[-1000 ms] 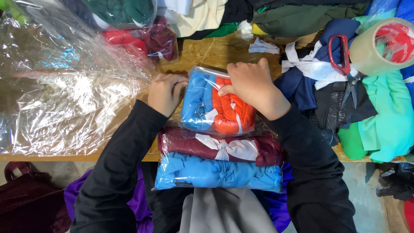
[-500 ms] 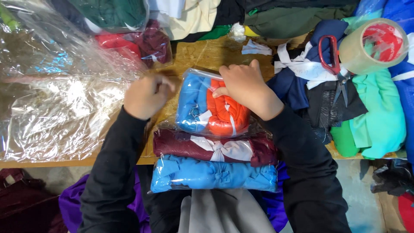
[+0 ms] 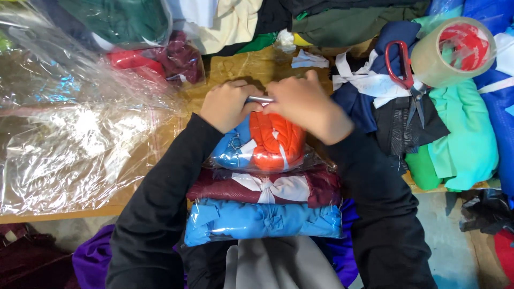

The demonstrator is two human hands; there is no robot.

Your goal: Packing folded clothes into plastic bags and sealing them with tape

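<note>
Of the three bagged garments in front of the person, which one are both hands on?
The far one, orange and blue. Left hand and right hand meet at its far edge; the maroon bag and blue bag lie untouched.

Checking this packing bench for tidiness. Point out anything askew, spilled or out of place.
Nothing looks spilled or damaged. The red-handled scissors lie on a heap of folded clothes rather than the table, beside the tape roll. Loose clear bags sprawl crumpled at the left. Both hands press the top packet.
</note>
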